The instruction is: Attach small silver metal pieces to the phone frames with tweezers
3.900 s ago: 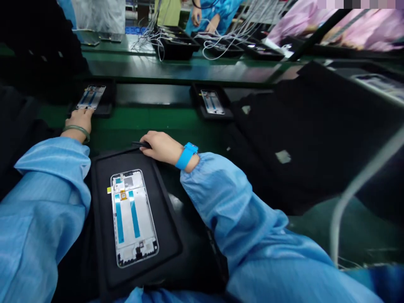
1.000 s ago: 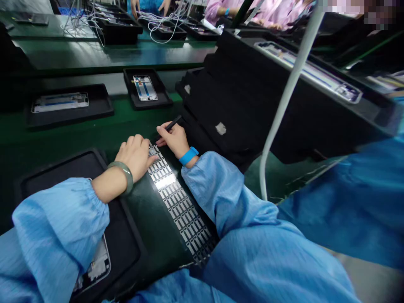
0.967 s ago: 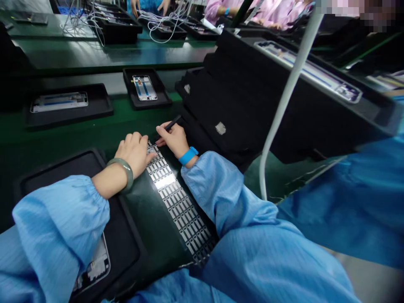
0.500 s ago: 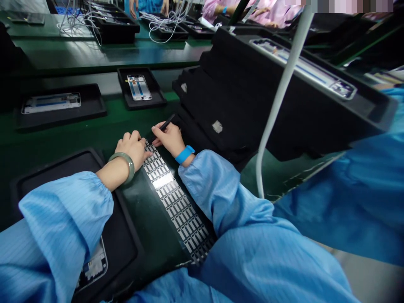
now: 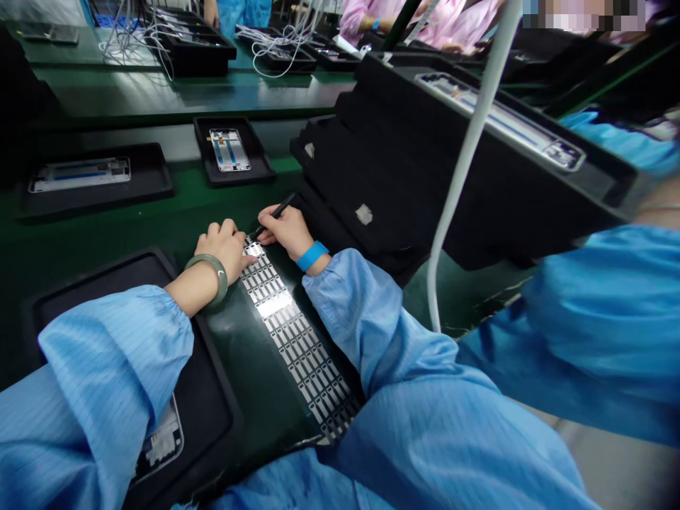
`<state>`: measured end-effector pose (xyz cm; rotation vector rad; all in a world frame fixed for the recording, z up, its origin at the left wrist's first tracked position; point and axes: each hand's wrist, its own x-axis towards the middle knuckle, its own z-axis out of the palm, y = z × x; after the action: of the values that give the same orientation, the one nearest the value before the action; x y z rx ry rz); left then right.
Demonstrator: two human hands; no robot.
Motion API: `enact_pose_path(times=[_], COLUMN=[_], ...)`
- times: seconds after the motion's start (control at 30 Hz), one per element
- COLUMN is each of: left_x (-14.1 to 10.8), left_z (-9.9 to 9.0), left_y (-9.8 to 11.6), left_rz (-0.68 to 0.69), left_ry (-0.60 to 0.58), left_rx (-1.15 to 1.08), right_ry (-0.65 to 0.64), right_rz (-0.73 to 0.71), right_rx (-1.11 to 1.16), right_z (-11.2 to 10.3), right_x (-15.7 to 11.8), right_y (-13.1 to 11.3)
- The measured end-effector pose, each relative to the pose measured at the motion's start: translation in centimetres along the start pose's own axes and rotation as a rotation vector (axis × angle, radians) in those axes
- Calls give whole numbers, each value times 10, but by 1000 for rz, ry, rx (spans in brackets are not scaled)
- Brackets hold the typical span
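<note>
A long sheet of small silvery pieces in rows lies slantwise on the green work surface. At its far end rests my left hand, fingers apart and bent, with the thumb at the sheet's left edge. A jade-coloured bangle is on that wrist. Opposite it, my right hand is closed around a slim black pen-like tool. The tool's lower end points down to the sheet's far rows, close to my left fingertips; whether it touches a piece is too small to tell. A blue band circles the right wrist.
Under my left sleeve, a black tray holds a phone frame. Two more black trays with phone frames stand farther back. To the right are stacked black trays and a pale cable. A co-worker's blue sleeve is near the right edge.
Both hands stay at the sheet's far end; my right hand and the black tool have shifted slightly. At the right, the co-worker's blue sleeve has moved. The view has shifted a little.
</note>
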<state>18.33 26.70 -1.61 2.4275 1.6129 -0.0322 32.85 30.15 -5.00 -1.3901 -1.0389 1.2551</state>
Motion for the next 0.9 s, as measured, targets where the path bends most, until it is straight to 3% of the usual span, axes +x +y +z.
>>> enact_pose_path(times=[0.17, 0.33, 0.47, 0.6, 0.77, 0.9], left_x=[3, -10, -39, -72, -108, -142], left_z=[5, -13, -44, -60, -59, -58], left_y=[-1, -7, -17, -31, -49, -72], left_rz=[-53, -60, 38, -69, -93, -172], left_ry=[28, 109, 90, 68, -10, -93], left_rx=[-79, -274, -538, -816, -730, -668], right_ry=[-32, -54, -180, -293, -489, -592], right_rz=[114, 36, -71, -172, -274, -254], right_rx=[179, 330, 415, 302, 148, 146], right_z=[-10, -8, 11, 32, 52, 67], right_x=[-2, -20, -46, -70, -93, -100], right_y=[-9, -23, -37, -49, -67, -74])
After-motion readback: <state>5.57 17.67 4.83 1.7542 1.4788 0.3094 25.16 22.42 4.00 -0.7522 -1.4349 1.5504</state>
